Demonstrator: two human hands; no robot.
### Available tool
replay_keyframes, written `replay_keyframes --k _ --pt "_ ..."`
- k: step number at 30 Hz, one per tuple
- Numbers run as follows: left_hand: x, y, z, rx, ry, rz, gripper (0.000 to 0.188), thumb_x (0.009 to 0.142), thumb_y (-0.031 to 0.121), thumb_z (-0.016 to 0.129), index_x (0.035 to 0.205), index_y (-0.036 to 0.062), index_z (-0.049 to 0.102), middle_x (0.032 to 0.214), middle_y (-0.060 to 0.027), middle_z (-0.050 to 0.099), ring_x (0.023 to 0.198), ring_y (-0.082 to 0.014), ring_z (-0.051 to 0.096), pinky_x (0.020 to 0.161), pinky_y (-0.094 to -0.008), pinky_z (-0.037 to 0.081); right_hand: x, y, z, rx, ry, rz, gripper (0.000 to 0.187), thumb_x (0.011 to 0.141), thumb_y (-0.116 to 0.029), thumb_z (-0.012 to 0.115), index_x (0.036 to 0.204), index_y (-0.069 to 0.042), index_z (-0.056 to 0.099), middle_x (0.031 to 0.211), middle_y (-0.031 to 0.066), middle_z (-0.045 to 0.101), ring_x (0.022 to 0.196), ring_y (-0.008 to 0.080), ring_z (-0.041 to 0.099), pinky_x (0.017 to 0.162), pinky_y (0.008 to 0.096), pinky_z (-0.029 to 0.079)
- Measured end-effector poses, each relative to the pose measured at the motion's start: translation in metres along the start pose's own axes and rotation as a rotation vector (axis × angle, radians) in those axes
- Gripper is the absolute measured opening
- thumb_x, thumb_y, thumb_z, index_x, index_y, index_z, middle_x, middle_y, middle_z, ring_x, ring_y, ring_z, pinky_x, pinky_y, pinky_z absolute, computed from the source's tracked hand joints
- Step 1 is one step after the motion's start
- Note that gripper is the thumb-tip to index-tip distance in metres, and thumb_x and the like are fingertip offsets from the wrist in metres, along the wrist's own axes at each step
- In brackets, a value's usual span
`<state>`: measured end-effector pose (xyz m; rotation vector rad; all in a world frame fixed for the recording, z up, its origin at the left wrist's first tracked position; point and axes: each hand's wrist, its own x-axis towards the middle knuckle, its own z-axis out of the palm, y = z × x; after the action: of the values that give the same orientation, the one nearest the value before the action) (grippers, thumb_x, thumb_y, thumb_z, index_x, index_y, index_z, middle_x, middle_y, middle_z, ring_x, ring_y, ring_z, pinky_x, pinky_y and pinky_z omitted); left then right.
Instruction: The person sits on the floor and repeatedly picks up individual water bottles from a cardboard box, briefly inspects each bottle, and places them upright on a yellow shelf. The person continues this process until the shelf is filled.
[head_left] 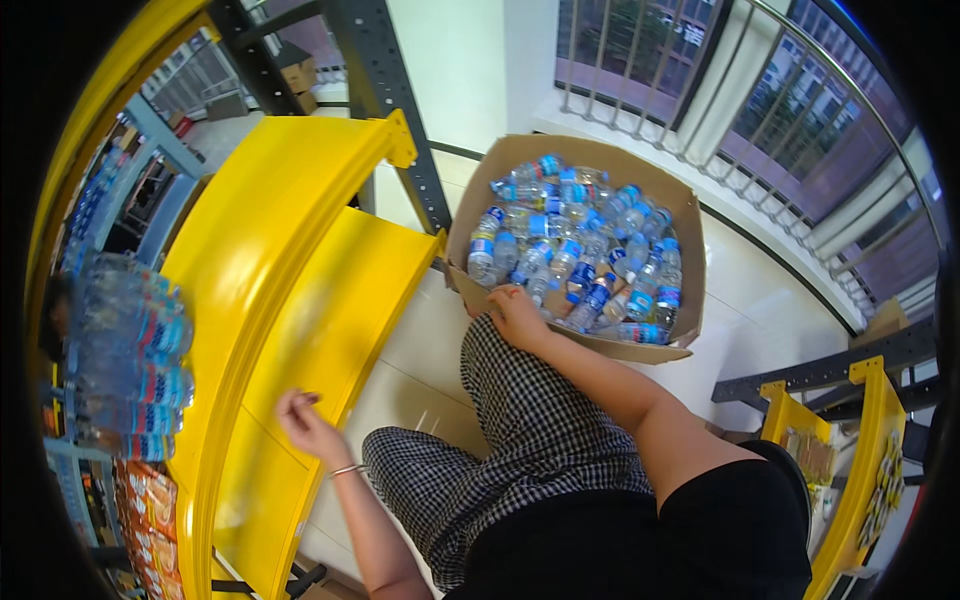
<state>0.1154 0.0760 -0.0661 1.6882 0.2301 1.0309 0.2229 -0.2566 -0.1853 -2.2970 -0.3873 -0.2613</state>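
Observation:
A big cardboard box [690, 250] stands on the floor in front of me, filled with several clear plastic bottles [565, 255] with blue caps and labels, lying every which way. My right hand [515, 317] is at the box's near rim beside my knee, fingers curled over the cardboard edge. Off to the left, my left hand [308, 425] hangs over the lower yellow shelf [330, 310] with loosely bent fingers and nothing visible in it. A bracelet circles that wrist.
An upper yellow shelf [245, 215] and a dark perforated post [400, 120] rise at left. Wrapped bottle packs [135, 360] and orange packets [150, 525] sit at far left. Window railings [650, 80] line the back. Another yellow rack [850, 480] stands at lower right.

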Motion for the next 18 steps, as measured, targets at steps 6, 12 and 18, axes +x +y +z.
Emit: replay_keyframes --k 6,12,18 --pt "-0.104 -0.009 0.102 -0.229 -0.435 -0.504 0.012 0.094 0.008 0.048 0.1 0.0008 0.057 0.087 -0.0042 0.057 0.073 -0.0118 0.054 0.069 -0.0259 0.048 -0.036 0.085 -0.035 -0.01 -0.008 0.315 0.02 0.078 -0.009 0.061 0.098 -0.005 0.061 0.099 0.0173 0.059 0.099 0.035 0.054 0.084 0.0427 0.045" --pt "-0.108 -0.015 0.157 -0.189 -0.638 -0.665 0.014 0.095 0.009 0.049 0.102 0.0006 0.057 0.088 -0.0038 0.058 0.076 -0.0113 0.056 0.071 -0.026 0.05 -0.04 0.159 -0.041 0.129 0.036 0.531 0.017 0.077 -0.009 0.062 0.092 -0.003 0.062 0.093 0.0166 0.063 0.092 0.0337 0.058 0.08 0.0401 0.047" --pt "-0.121 -0.038 0.306 -0.189 -1.03 -0.796 0.02 0.094 0.008 0.05 0.111 0.0004 0.056 0.101 -0.0053 0.06 0.087 -0.0126 0.059 0.078 -0.0265 0.05 -0.015 0.261 -0.077 -0.264 0.139 0.524 0.032 0.073 -0.008 0.064 0.105 -0.005 0.057 0.112 0.0175 0.055 0.105 0.036 0.051 0.087 0.0429 0.043"
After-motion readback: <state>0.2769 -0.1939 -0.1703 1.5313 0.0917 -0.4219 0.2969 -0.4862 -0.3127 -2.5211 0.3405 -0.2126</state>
